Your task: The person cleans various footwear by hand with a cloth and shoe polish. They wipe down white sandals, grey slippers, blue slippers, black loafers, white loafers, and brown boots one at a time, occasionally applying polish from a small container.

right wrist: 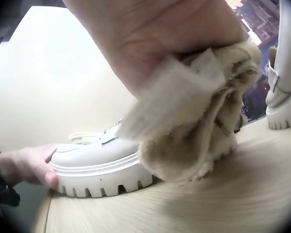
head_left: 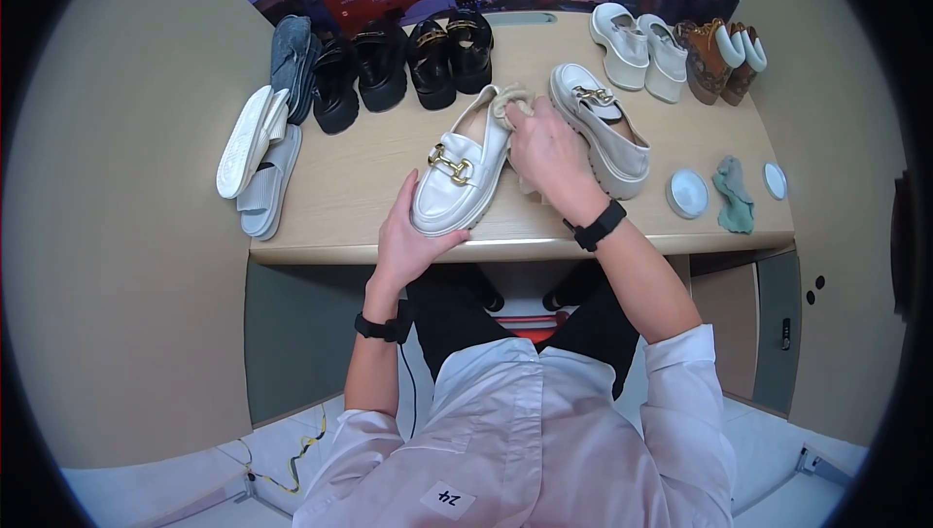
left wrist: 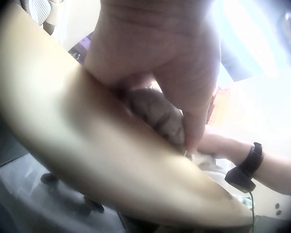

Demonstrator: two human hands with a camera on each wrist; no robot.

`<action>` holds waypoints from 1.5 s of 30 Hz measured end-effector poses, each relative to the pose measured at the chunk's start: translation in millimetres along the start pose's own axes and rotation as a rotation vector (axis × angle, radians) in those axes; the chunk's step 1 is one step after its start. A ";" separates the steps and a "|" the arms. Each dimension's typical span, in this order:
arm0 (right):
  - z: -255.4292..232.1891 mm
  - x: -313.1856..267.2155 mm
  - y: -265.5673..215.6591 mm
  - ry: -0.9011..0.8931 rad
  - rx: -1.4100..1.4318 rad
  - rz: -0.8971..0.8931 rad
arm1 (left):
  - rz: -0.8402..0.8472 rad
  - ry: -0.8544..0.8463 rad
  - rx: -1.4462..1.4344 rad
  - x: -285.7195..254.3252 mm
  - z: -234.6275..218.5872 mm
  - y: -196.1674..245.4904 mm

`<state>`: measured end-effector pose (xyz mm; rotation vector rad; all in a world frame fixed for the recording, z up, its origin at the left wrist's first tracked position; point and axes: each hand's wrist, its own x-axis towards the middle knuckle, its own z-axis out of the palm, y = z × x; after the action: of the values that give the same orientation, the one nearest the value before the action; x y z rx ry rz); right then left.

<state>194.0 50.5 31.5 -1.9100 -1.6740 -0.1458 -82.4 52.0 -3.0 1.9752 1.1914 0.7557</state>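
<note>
A white loafer (head_left: 452,183) with a gold buckle stands on the table, its toe toward the person. My left hand (head_left: 410,238) grips the toe, thumb on one side and fingers on the other. A beige cloth (right wrist: 184,131) is bunched in my right hand (head_left: 551,154), which holds it against the loafer's heel. The matching loafer (head_left: 607,130) stands just right of the right hand. In the right wrist view the cloth hangs beside the chunky sole and hides the heel. The left wrist view shows the ridged sole (left wrist: 155,114) within the left hand.
Black shoes (head_left: 384,62) stand at the back left, beside grey slippers (head_left: 292,57) and pale slides (head_left: 258,159). White shoes (head_left: 632,47) and brown boots (head_left: 719,62) are at the back right. A white dish (head_left: 687,194), a green cloth (head_left: 734,196) and another dish (head_left: 775,181) lie at right.
</note>
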 end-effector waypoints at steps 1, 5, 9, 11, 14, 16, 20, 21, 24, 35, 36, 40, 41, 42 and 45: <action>-0.9 3.0 3.8 -0.024 -0.035 -0.002 | 0.005 0.003 -0.018 0.8 1.0 -0.4; -16.9 20.2 22.4 -0.238 -0.241 0.017 | -0.026 -0.007 0.011 -1.0 -2.4 5.5; -63.7 7.7 -10.8 0.039 0.023 0.032 | -0.011 0.005 0.014 -1.0 -0.6 -0.6; -79.6 -2.9 -36.8 0.044 0.152 -0.074 | -0.017 0.017 0.017 -3.0 -0.8 -1.3; -70.8 -22.2 -74.6 -0.095 0.316 -0.245 | -0.042 -0.008 0.004 0.6 -2.5 5.7; -35.0 -32.1 -89.7 -0.134 0.198 -0.300 | -0.065 -0.015 0.005 0.4 -1.9 8.3; 8.9 -43.7 -109.2 -0.222 0.112 -0.280 | -0.070 0.023 0.024 -0.9 -0.4 3.4; 10.0 -47.3 -108.0 -0.280 0.165 -0.246 | -0.063 0.032 0.022 -1.9 0.7 0.6; -21.5 -46.7 -105.3 -0.447 0.305 -0.152 | -0.026 0.057 -0.007 -1.3 5.0 -6.5; -18.7 -48.4 -97.6 -0.351 0.286 -0.192 | -0.071 0.016 0.002 -1.5 0.9 0.0; -15.8 -53.2 -88.2 -0.426 0.343 -0.193 | -0.097 0.008 -0.020 -1.3 -0.3 -0.8; -68.2 -34.1 -61.0 -0.498 0.514 -0.099 | -0.022 -0.048 -0.023 -0.2 -9.5 0.2; -73.5 -28.8 -47.3 -0.352 0.511 -0.024 | -0.028 -0.062 -0.036 1.3 -14.9 4.5; -77.4 -22.6 -36.3 -0.201 0.504 0.054 | -0.031 -0.079 -0.048 3.0 -19.4 6.2; -84.6 5.7 -10.7 0.071 0.357 0.184 | 0.016 -0.150 -0.048 9.2 -34.9 -6.2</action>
<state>209.8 14.2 107.3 -1.7511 -1.3634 0.1479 -108.5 71.7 13.7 1.9670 1.0606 0.6267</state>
